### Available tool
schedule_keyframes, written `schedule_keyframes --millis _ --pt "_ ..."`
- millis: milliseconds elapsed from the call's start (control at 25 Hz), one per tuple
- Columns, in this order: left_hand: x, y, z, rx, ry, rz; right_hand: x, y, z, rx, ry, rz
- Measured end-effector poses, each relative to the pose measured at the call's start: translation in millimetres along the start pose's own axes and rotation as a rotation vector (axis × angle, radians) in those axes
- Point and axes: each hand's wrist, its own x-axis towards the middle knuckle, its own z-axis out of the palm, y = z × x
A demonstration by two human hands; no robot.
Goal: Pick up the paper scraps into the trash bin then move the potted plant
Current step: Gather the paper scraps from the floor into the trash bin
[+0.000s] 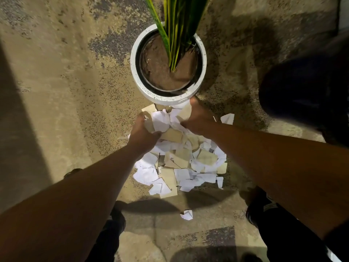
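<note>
both hands down in the paper scraps (pixel 179 163) on the floor (pixel 66 91), pile sits just in front of the potted plant (pixel 168 63), far edge touching the white pot. left hand (pixel 143 133) fingers curled round a bunch of white and tan pieces; right hand (pixel 196 120) fingers curled into the pile next to the pot, clamped on scraps too. one stray scrap (pixel 187 214) apart, nearer the feet. scraps look light, soft, loose, likely to slip out, so scoop from both sides and squeeze. pot looks heavy and rigid, best grip probably the rim, not the leaves. dark round thing (pixel 306 95) on the right, maybe the trash bin, can't tell.
</note>
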Motion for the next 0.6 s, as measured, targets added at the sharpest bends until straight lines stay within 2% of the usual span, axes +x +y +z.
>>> schedule_keyframes --millis 80,120,280,440,600 --pt "0.6 4.4 1.3 0.041 -0.034 -0.010 -0.5 -1.6 -3.8 0.223 -0.046 0.008" --pt "0.9 6.8 1.3 0.090 -0.035 -0.006 1.4 -0.5 -4.9 0.247 -0.064 0.013" --pt "7.3 1.9 1.0 0.209 0.013 0.042 13.1 3.5 -6.8 -0.103 0.052 -0.051" --pt "9.6 -0.6 -1.9 0.402 -0.038 0.190 18.2 8.7 2.1 -0.170 -0.045 -0.039" --pt "7.8 12.5 -3.4 0.520 -0.131 0.205 17.5 5.8 3.2 -0.178 -0.148 -0.114"
